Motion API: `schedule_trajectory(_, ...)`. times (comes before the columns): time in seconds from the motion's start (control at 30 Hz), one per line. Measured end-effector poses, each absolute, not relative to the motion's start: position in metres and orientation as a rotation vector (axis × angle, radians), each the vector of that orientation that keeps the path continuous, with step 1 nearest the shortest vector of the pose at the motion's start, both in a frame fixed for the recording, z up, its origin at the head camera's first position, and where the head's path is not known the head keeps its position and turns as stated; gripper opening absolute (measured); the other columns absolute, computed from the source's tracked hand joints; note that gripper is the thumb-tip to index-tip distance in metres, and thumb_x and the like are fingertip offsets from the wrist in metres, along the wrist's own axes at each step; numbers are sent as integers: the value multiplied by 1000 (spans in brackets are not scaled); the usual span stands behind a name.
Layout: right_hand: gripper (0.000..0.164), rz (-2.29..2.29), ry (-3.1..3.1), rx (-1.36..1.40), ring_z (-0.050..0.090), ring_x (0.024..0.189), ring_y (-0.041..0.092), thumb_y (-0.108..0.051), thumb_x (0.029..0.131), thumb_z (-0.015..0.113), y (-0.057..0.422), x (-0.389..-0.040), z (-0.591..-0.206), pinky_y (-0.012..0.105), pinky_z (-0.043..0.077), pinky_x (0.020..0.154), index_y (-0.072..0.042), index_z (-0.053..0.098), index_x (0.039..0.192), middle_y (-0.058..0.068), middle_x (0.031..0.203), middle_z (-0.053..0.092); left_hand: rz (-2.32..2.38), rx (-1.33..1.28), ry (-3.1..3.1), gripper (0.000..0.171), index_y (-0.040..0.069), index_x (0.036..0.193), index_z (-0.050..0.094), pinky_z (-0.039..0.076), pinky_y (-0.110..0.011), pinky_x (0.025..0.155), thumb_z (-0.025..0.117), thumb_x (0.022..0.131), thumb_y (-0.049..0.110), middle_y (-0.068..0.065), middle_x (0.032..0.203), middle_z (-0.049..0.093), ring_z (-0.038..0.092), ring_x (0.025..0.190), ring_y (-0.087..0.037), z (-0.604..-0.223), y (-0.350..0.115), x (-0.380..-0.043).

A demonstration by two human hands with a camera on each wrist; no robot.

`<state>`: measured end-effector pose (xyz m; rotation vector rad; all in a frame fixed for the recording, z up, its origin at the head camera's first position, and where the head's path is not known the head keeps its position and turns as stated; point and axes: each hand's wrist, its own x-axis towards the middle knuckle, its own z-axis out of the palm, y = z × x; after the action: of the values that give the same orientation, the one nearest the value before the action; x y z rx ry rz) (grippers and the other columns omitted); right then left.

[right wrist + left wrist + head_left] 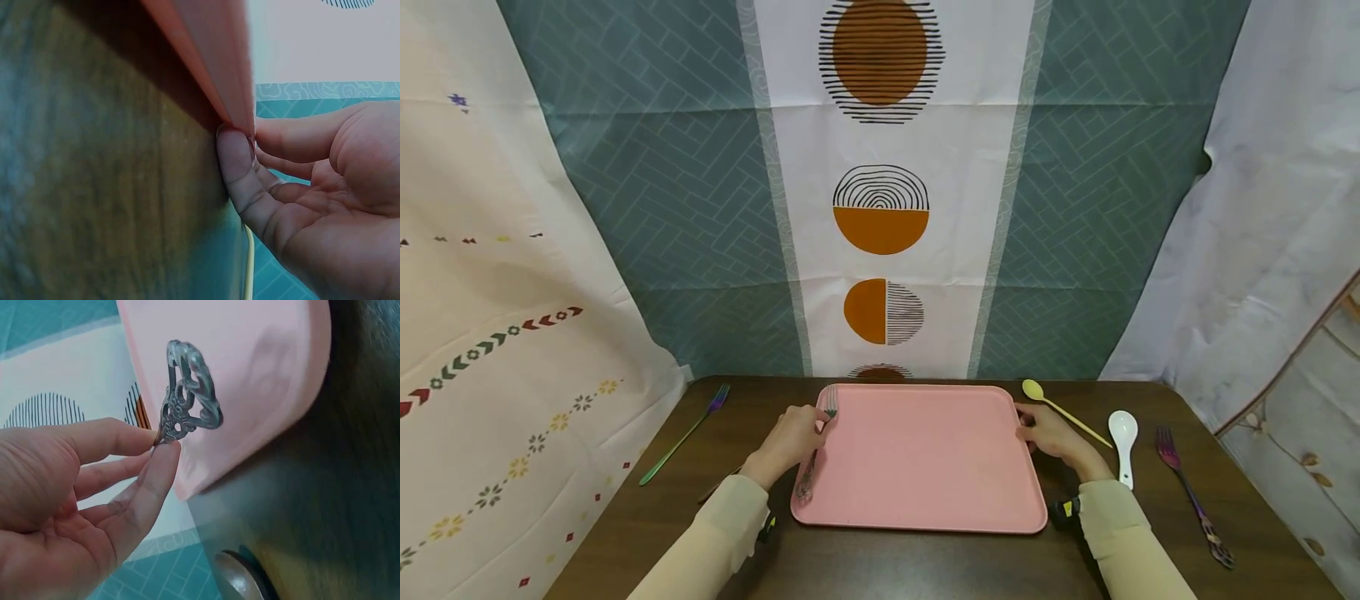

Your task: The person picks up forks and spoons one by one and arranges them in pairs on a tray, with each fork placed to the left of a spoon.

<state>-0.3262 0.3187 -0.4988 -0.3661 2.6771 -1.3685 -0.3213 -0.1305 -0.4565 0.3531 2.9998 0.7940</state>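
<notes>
A pink rectangular tray (925, 458) lies on the dark wooden table. Over its left side my left hand (793, 442) pinches a silver fork (831, 402) between thumb and fingers. The fork's tines point away from me, and its ornate openwork handle end (194, 387) shows in the left wrist view above the pink surface. At the tray's right edge, my right hand (1051, 433) grips the rim, thumb and fingers on either side of it; the right wrist view shows the tray's side wall (212, 56) with the hand (312, 181) pinching it.
To the left lies a fork with purple tines and green handle (685, 435). A spoon (240, 575) is mostly hidden by my left arm. A yellow spoon (1067, 414), a white soup spoon (1123, 442) and a purple fork (1191, 492) lie on the right. Curtains (700, 208) hang behind the table.
</notes>
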Motion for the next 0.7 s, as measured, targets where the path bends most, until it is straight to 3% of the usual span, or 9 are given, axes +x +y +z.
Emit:
schedule_trajectory(0.2,56,-1324,2703,-330,59,67,21,9,92,57,319,-326,-501,33,57,59,18,44,145,10,83,55,791,321,2983,31,1,118,78,41,-24,45,73,87,-4,-7,86,70,57,58,-15,-464,-125,-321)
schedule_trajectory(0.43,55,-1354,2684,-326,60,69,22,10,92,57,319,-326,-500,36,59,61,19,43,145,10,85,54,793,346,2993,32,0,117,77,36,-22,42,71,86,-4,0,66,58,52,51,-13,-472,-119,-322)
schedule_trajectory(0.7,57,-1379,2672,-335,60,70,21,11,92,58,319,-326,-499,35,59,59,20,42,145,12,87,55,814,334,2979,30,-2,115,77,35,-24,44,69,86,-4,-1,66,53,50,55,-15,-472,-114,-323)
